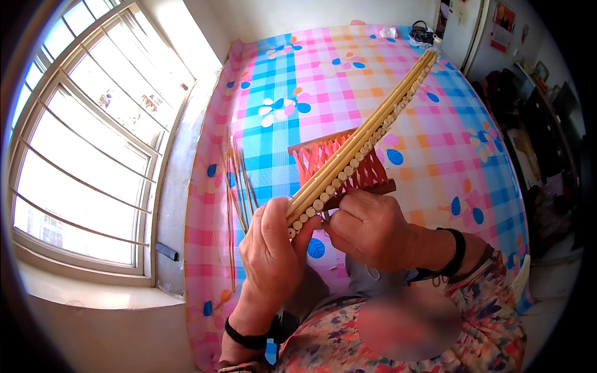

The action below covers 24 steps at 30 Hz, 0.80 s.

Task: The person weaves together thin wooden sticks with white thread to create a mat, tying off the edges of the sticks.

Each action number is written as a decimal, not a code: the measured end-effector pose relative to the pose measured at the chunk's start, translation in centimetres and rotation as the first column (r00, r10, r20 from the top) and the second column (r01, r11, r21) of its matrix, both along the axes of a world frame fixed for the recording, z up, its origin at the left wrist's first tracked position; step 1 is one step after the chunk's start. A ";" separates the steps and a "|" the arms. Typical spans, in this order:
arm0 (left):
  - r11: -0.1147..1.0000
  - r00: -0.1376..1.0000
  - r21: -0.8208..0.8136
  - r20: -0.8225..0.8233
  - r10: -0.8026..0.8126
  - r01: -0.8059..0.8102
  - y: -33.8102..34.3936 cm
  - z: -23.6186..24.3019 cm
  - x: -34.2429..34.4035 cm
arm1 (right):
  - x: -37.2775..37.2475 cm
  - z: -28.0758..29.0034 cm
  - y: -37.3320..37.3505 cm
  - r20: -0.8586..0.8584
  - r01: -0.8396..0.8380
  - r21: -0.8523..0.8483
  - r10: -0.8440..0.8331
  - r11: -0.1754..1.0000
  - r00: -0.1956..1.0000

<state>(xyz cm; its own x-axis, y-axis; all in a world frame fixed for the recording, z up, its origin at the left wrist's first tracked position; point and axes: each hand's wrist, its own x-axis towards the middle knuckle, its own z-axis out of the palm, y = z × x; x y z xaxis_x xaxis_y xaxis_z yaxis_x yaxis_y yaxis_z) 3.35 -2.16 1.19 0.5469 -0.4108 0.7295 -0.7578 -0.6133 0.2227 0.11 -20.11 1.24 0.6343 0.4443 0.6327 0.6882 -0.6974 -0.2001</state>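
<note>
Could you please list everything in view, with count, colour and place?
Stalk row: one, pale yellow, slanting across centre
Strip-strung frame: one, red and brown, beyond the stalk row
Loose thin stalks: several, brown, left of centre
Patterned cloth: one, multicoloured, under the frame
Barred window: one, white-framed, left
Oblong object: one, dark, windowsill
Bag: one, black, far right corner
Packet: one, whitish, far edge
Wall hanging: one, red, upper right
Clutter: uncountable, dark, right
Wristbands: two, black, one per wrist
Floral garment: one, multicoloured, bottom
Left hand: one, bare, gripping the stalk row
Right hand: one, bare, near its lower edge
</note>
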 end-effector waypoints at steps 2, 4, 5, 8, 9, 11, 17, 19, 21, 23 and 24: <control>1.000 1.000 0.004 -0.017 -0.008 0.008 -0.1 0.3 0.1 | 0.3 0.1 -0.5 -0.003 -0.011 -0.013 0.011 1.000 1.000; 0.999 1.000 -0.033 -0.014 0.027 -0.027 -0.1 0.3 0.4 | 0.5 0.7 -0.6 0.006 -0.019 -0.030 0.019 0.999 1.000; 0.999 1.000 -0.035 -0.007 0.023 -0.023 0.0 0.3 0.5 | 0.4 0.9 -0.5 -0.038 0.020 0.038 -0.019 0.999 0.999; 0.998 0.997 -0.044 -0.061 0.049 -0.052 0.5 0.4 0.9 | 0.2 2.6 -0.8 -0.121 0.072 0.280 -0.039 0.957 0.992; 0.998 0.997 -0.040 -0.062 0.052 -0.054 0.6 0.4 0.9 | 0.3 3.0 -0.8 -0.161 0.084 0.445 -0.013 0.892 0.987; 0.999 0.999 -0.041 -0.041 0.031 -0.033 0.7 0.4 0.9 | 0.6 2.2 -0.7 -0.237 0.069 0.577 0.086 0.814 0.968; 0.998 0.998 -0.041 -0.026 0.055 -0.056 0.4 0.1 1.0 | 0.5 1.0 1.0 -0.554 0.214 0.789 0.515 0.576 0.654; 0.998 0.999 -0.049 -0.023 0.049 -0.050 0.4 0.2 1.2 | 0.7 1.8 1.4 -0.635 0.302 0.758 0.545 0.579 0.548; 0.997 0.999 -0.055 -0.012 0.049 -0.050 0.4 0.4 1.0 | 1.2 1.3 1.9 -0.567 0.191 0.745 0.455 0.639 0.687; 0.994 0.975 -0.028 -0.202 0.095 -0.103 0.5 0.4 0.3 | 1.6 0.5 2.2 -0.466 0.088 0.706 0.368 0.703 0.805; 0.994 0.975 -0.027 -0.201 0.098 -0.106 0.5 0.5 0.4 | 1.7 0.0 2.3 -0.354 0.044 0.569 0.196 0.821 0.914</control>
